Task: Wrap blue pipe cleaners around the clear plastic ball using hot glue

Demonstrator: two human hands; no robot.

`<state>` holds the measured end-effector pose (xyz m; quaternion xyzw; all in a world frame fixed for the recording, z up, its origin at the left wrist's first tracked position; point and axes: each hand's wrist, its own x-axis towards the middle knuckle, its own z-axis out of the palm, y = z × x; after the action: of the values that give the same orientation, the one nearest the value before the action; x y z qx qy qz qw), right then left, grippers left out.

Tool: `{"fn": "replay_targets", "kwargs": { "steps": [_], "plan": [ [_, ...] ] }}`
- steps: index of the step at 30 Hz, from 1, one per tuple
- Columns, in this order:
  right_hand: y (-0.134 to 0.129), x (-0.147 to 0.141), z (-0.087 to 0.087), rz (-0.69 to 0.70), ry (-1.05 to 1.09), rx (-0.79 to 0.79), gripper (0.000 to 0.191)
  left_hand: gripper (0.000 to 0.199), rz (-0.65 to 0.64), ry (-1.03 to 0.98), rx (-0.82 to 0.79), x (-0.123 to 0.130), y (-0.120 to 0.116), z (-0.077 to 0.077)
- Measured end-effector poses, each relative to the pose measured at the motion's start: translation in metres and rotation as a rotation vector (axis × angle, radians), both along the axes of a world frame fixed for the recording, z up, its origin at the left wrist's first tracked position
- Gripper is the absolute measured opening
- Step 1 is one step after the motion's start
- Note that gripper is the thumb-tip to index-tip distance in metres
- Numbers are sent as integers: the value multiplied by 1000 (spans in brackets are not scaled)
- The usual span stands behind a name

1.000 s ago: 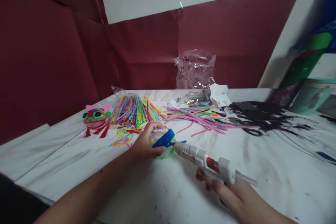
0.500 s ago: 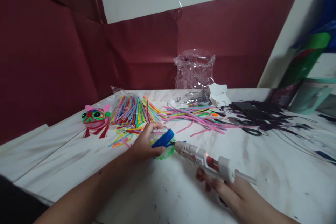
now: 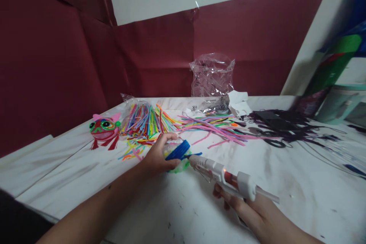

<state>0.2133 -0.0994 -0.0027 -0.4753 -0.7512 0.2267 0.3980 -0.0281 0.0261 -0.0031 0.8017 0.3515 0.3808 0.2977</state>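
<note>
Two bare hands, both busy over the table (image 3: 143, 206). Left hand (image 3: 158, 156): fingers and thumb part-curled around a small clear piece (image 3: 178, 152) with a blue band across it and green along its lower edge; grip spans the piece's left side. Piece sits near the middle of the table, front of the coloured stems; can't tell if it rests on the tabletop. Right hand (image 3: 243, 207): wrapped around the handle of a white glue gun (image 3: 210, 168), fingers curled in under the body; trigger not clear. Orange light on gun, clear stick poking out the back. Nozzle points left, right up at the blue band; contact can't be told.

Left of the piece: short coloured offcuts (image 3: 131, 154), then a pink animal figure (image 3: 104, 131), black eyes, red tassels. Behind: bagged bundle of coloured stems (image 3: 143, 122); loose stems, mostly pink (image 3: 217, 131), fan out to the right. Further back, crumpled clear bag (image 3: 213, 78) in front of a maroon sheet (image 3: 157, 57), white paper scrap (image 3: 238, 103) beside the bag. Right side: dark stringy tangle (image 3: 307, 126), flat dark object (image 3: 273, 120) on it, pale green mug (image 3: 333, 105) behind.
</note>
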Motion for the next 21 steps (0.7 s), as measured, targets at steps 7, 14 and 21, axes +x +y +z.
{"fn": "replay_targets", "kwargs": {
  "steps": [7, 14, 21],
  "plan": [
    [3, 7, -8, 1, -46, -63, 32, 59, -1, -3, -4, 0, -2, 2],
    [-2, 0, -2, 26, -13, -30, 27, 61, 3, 15, -11, 2, -2, 5],
    [-2, 0, 0, -10, 27, -40, 27, 60, 2, 10, -9, 2, -2, 4]
  ]
}}
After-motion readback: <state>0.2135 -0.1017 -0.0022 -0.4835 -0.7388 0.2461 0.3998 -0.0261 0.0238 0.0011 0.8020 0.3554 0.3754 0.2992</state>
